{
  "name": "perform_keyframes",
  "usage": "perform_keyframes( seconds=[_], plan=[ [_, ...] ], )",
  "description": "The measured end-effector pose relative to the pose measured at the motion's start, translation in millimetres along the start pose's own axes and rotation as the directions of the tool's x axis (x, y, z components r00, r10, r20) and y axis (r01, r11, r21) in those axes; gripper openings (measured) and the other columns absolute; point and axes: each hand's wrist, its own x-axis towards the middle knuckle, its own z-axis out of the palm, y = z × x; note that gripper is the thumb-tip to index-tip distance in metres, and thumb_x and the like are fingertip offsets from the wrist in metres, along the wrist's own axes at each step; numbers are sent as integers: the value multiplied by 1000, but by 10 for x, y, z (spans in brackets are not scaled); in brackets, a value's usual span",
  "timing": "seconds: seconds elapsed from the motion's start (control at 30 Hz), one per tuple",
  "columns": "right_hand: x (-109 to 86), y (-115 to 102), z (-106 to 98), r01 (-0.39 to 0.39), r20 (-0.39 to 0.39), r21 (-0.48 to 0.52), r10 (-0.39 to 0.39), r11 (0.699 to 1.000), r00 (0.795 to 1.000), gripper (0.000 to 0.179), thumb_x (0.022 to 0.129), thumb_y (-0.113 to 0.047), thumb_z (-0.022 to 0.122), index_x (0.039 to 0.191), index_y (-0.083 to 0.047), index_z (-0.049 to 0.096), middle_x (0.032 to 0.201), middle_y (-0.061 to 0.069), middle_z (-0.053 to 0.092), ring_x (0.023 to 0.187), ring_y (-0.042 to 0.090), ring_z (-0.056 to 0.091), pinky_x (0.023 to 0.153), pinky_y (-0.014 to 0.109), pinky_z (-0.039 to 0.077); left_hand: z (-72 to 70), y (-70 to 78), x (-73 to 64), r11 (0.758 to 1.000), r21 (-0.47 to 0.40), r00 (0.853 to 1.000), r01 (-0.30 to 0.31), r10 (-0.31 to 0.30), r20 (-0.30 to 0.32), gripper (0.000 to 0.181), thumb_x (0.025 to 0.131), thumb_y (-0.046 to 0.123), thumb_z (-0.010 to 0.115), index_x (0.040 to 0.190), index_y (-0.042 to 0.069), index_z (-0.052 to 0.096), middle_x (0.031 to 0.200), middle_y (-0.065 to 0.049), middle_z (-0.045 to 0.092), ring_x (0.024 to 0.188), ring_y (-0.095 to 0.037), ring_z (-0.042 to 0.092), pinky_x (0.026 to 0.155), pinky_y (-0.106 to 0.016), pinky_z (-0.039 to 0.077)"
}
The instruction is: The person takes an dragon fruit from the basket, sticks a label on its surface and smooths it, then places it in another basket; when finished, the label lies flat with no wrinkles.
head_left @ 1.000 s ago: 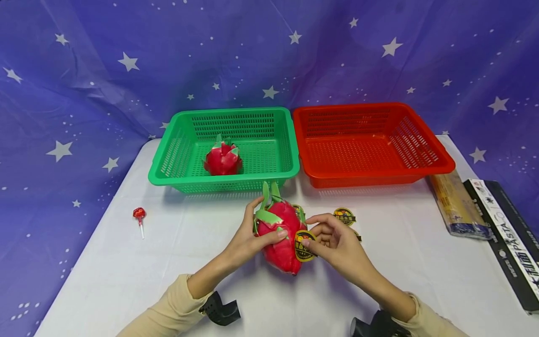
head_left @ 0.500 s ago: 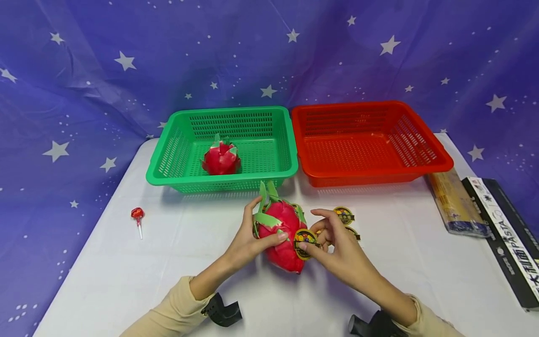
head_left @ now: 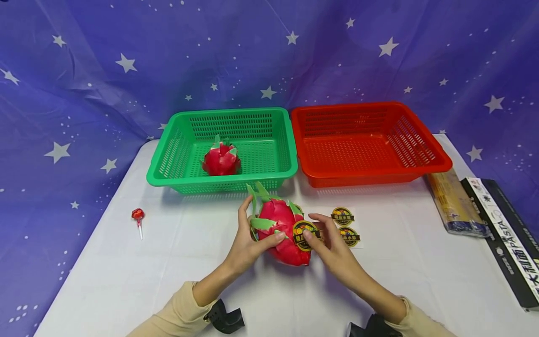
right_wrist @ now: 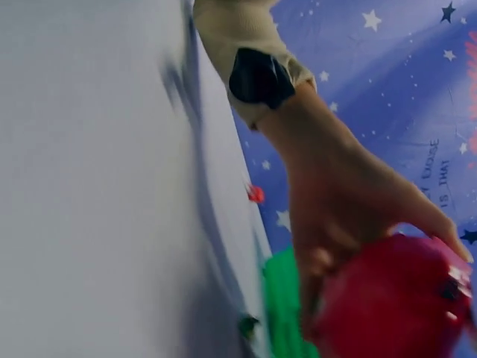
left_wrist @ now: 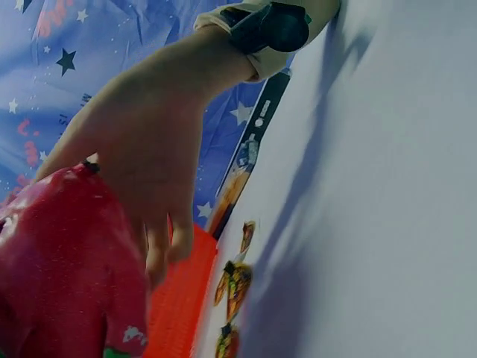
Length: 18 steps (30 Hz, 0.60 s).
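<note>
My left hand (head_left: 246, 243) grips a red dragon fruit (head_left: 280, 210) with green leafy tips, thumb across its front, just above the white table. My right hand (head_left: 337, 248) pinches a round black-and-gold fruit sticker (head_left: 299, 230) by its right side; the sticker lies over the fruit's right side. Whether it sticks to the skin I cannot tell. In the left wrist view, the right hand (left_wrist: 153, 142) is beside the fruit (left_wrist: 67, 261). The right wrist view has the left hand (right_wrist: 335, 186) around the blurred fruit (right_wrist: 395, 306).
More round stickers (head_left: 342, 216) lie right of the fruit, one partly hidden behind it. Behind stand a green basket (head_left: 223, 180) with another dragon fruit (head_left: 221, 160) and a red basket (head_left: 375, 175). A lollipop (head_left: 138, 214) lies left; a pasta packet (head_left: 459, 206) and black-and-white box (head_left: 501, 243) lie right.
The fruit has tipped, its leafy end going left and its lower tip right. My right hand has brought the sticker slightly up, farther over the fruit. Another sticker on the table shows more fully.
</note>
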Motion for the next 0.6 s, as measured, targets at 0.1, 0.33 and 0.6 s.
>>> perform_keyframes(
  seconds=[0.1, 0.33, 0.6],
  plan=[
    [-13, 17, 52, -52, 29, 130, 48, 990, 998, 40, 94, -26, 45, 131, -13, 35, 124, 10, 47, 108, 13, 49, 87, 18, 42, 35, -44, -22, 999, -33, 1000, -16, 16, -8, 99, 73, 31, 70, 142, 28, -1, 127, -15, 39, 114, -24, 49, 90, -36, 48],
    [-15, 22, 181, -146, 55, 339, 135, 930, 989, 42, 97, -33, 36, 132, -11, 35, 127, 7, 41, 108, 8, 45, 87, 15, 40, 127, -124, -83, 993, -96, 997, -68, 66, -25, 103, 72, 26, 72, 141, 31, -4, 130, -12, 34, 116, -23, 48, 87, -32, 49],
    [-36, 38, 267, -238, 112, 515, 210, 824, 971, 47, 95, -35, 42, 127, 0, 40, 108, -1, 56, 96, 8, 56, 83, 22, 47, 150, -197, -109, 984, -121, 992, -128, 125, -29, 103, 71, 26, 72, 142, 30, -3, 133, -12, 33, 116, -25, 47, 85, -29, 49]
  ],
)
